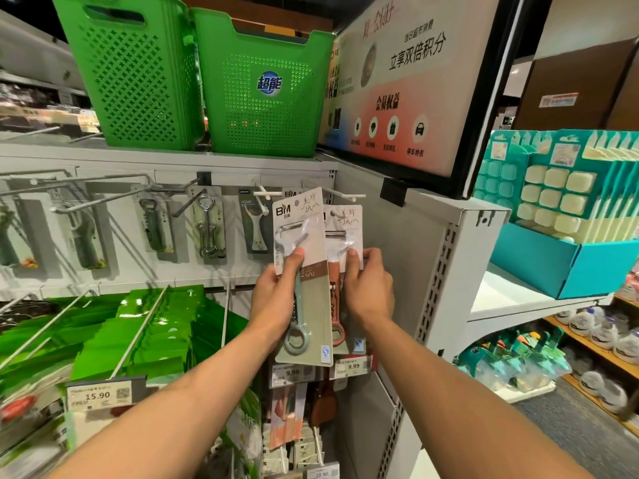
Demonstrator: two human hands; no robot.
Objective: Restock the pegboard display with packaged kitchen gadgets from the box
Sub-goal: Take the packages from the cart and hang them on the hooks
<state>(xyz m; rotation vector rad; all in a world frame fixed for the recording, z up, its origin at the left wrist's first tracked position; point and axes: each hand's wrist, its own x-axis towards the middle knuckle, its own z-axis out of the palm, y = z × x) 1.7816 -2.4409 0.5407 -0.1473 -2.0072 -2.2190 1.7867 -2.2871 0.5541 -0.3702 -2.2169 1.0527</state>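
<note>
My left hand [276,295] grips a carded peeler with a pale green handle [313,292], thumb on its front, and holds it up in front of the white pegboard [214,271]. My right hand [368,288] pinches a second card with a brown-handled peeler [340,236]. That card hangs on a white peg [345,194] at the board's right end. The green card overlaps the brown one's left edge. No box is in view.
Further pegs to the left carry corkscrews [207,226], bottle openers and a white peeler [256,226]. Green baskets [262,95] stand on top. Long hooks with green packs [145,326] jut out at lower left. Price tags [352,366] hang below. A shelf with teal boxes [567,257] stands at the right.
</note>
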